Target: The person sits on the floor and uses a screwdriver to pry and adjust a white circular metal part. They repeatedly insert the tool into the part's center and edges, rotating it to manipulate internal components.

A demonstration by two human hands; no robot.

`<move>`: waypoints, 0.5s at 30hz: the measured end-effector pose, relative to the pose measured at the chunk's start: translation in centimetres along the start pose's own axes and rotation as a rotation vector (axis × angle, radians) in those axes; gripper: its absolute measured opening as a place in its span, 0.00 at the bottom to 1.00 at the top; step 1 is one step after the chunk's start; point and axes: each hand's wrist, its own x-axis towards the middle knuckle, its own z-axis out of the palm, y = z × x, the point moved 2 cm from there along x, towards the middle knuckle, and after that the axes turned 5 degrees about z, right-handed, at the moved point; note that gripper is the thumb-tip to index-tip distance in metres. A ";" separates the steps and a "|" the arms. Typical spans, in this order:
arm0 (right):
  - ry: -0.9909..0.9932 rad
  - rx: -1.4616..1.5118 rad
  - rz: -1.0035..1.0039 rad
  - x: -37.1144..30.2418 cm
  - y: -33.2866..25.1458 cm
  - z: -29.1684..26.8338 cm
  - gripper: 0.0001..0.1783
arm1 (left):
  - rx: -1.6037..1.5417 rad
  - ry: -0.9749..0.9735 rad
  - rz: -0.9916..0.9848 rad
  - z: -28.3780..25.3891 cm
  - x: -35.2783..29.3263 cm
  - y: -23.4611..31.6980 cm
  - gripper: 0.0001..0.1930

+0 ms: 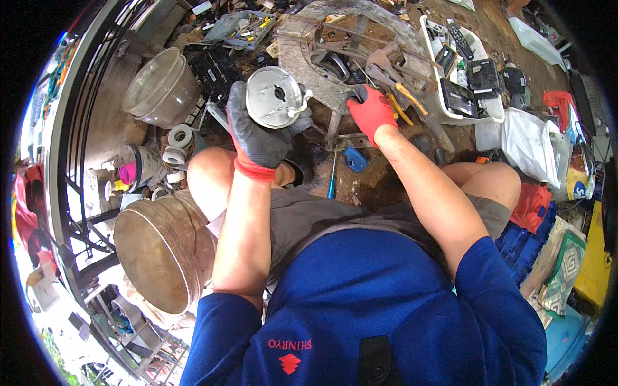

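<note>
My left hand [259, 132], in a grey-black glove with a red cuff, grips a round silver metal cover [265, 96]. Its flat face has a dark slotted hole in the middle and a small lug on the right rim. My right hand [373, 114], in a red glove with dark fingertips, is curled at the edge of a worn wooden stand [331, 96]. Whatever its fingers may hold is hidden. Just beyond it, pliers with yellow-orange handles [412, 98] lie beside the stand. Between my legs are a screwdriver [332, 183] with a teal handle and a blue plastic piece [355, 159].
At the right stands a white bin [473, 118] of black boxes and a remote. Clear plastic tubs [161, 90] and white rings [174, 156] sit at the left, above a large bucket [158, 254]. A grey tool tray [239, 31] lies at the back.
</note>
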 end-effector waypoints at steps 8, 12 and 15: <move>-0.018 0.322 0.020 -3.1 3.7 -3.5 0.13 | -0.208 -0.056 -0.131 0.5 -0.4 -0.8 0.36; -0.301 0.793 0.507 -6.9 3.1 -6.3 0.08 | 0.372 -0.263 0.100 0.4 -1.0 -1.4 0.38; -0.629 1.106 0.605 -11.0 2.4 -7.0 0.10 | 0.052 -0.155 -0.111 0.9 -1.0 -2.1 0.41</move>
